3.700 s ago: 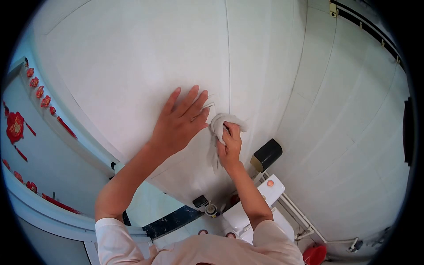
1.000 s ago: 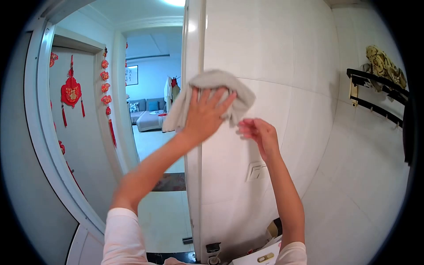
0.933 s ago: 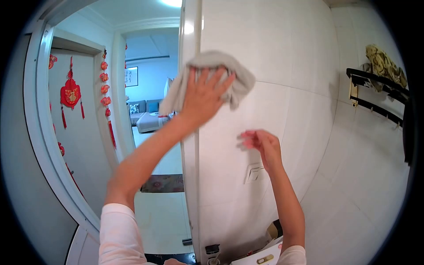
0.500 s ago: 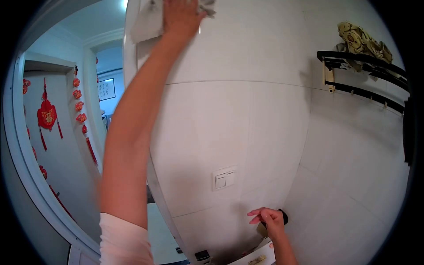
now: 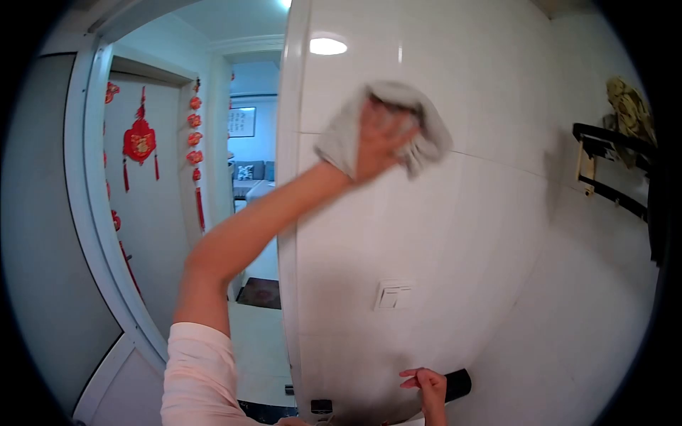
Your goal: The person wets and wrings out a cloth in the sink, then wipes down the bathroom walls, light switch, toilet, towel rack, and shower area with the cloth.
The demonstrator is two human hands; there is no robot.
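My left hand (image 5: pixel 383 138) presses a light grey cloth (image 5: pixel 426 142) against the white tiled wall (image 5: pixel 455 213), high up and right of the door frame. Its fingers are spread over the cloth and blurred by motion. The cloth hangs out on both sides of the hand. Low in the view, my right hand (image 5: pixel 428 385) is raised in front of the wall with loosely bent fingers, partly apart, and nothing in it. A white light switch (image 5: pixel 392 296) sits on the wall between the heights of the two hands.
A black rack (image 5: pixel 611 135) with a patterned cloth (image 5: pixel 629 106) on it is at the right. Beside my right hand is a black cylinder (image 5: pixel 458 383). On the left are the door frame (image 5: pixel 288 213) and a door with a red hanging ornament (image 5: pixel 140 140).
The cloth, under my right hand in the oldest frame, is now under my left. Since half a second ago, my left hand and the cloth have come down from the top of the view.
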